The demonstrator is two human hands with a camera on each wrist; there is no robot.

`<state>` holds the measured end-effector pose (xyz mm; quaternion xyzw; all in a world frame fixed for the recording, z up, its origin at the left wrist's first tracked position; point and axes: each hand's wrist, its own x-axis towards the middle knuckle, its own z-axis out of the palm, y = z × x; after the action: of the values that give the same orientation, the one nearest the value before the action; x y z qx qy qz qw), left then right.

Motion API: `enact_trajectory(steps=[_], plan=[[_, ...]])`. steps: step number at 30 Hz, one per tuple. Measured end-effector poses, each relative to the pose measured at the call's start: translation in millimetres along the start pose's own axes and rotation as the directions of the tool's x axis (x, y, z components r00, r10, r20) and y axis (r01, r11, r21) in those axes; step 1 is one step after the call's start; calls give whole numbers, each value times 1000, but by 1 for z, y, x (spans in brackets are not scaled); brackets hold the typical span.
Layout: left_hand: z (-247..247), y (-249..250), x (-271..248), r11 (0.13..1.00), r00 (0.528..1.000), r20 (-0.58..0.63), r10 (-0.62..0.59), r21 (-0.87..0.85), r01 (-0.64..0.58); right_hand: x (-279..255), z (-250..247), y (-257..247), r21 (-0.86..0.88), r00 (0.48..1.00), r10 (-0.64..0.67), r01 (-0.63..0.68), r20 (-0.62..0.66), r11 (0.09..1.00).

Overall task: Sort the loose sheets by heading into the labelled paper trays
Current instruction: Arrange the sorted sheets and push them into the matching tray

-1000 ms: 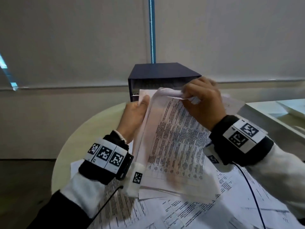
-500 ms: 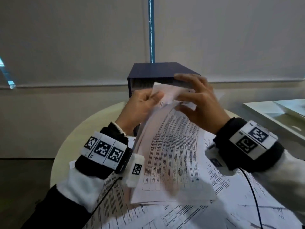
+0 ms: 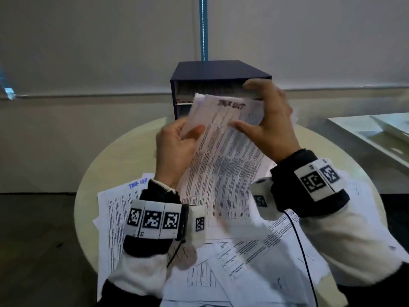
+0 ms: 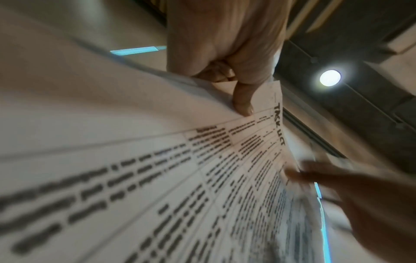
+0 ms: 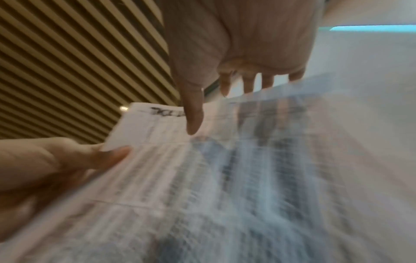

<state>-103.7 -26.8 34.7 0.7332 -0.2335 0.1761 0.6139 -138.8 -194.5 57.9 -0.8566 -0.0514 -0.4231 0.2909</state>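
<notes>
A round pale table (image 3: 124, 165) carries a dark blue box-shaped stack of paper trays (image 3: 212, 69) at its far edge, and white printed loose sheets (image 3: 115, 218) overlap across its near half. Raised over the table's middle, a curved white sheet of printed columns (image 3: 223, 165), hand-headed TASK LIST, hides the lower trays. The left hand (image 3: 174, 149) pinches its left edge; the right hand (image 3: 272, 129) grips its upper right, thumb in front, fingers spread behind

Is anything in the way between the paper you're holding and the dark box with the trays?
Nothing visible. The left hand pinches the TASK LIST sheet up right in front of the tray box. Only the right hand, its fingers behind the top edge, is between.
</notes>
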Motion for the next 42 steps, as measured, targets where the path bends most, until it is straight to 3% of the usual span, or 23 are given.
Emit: enact_trajectory(steps=[2,3,4,6,7,8,13,16,19,22,26,29,33,35,37,42], plan=[[-6,-3,-1,999,996,-92,-20,-44,16,-7,-5,19,-55,975,208,-213,-82,976],[-9,-3,-1,995,990,-131,-43,-92,31,-12,-7,27,-38,934,339,-346,-115,938],[-11,-3,-2,989,984,-165,-64,-141,40,-18,-7,34,44,881,461,-458,-106,888],[-12,-5,-2,976,975,-204,-92,-212,48,-32,-5,44,365,804,593,-564,39,741],[-11,-6,-2,971,972,-209,-103,-234,53,-40,-2,45,497,792,596,-575,136,650],[-10,-6,-4,967,973,-202,-113,-249,61,-47,1,46,551,798,581,-561,162,617],[-2,9,-2,962,988,-148,-53,-272,11,-44,3,32,535,854,511,-386,-102,752],[2,31,8,947,962,-261,73,-284,-148,-24,-12,11,522,874,406,-222,-268,823],[0,34,13,934,944,-317,95,-300,-194,-23,-21,0,490,893,293,-96,-342,866],[-2,9,1,946,973,-231,-28,-320,-49,-43,-13,12,544,891,389,-211,-236,812],[7,-24,-21,922,968,-129,-213,-353,156,-68,5,31,586,830,542,-376,-133,718],[7,-26,-16,938,971,-146,-189,-320,134,-60,7,34,539,825,533,-367,-188,758],[-15,-31,8,942,970,-97,-225,-275,191,-42,3,30,409,899,381,-271,-216,872],[-31,-45,21,896,925,-93,-368,-302,326,-40,7,34,407,913,383,-299,-141,863],[-49,-65,31,837,848,-115,-518,-272,475,-44,16,44,404,903,428,-379,-35,833],[-88,-115,41,666,651,-183,-736,-25,746,-55,44,64,396,787,595,-604,163,692]])
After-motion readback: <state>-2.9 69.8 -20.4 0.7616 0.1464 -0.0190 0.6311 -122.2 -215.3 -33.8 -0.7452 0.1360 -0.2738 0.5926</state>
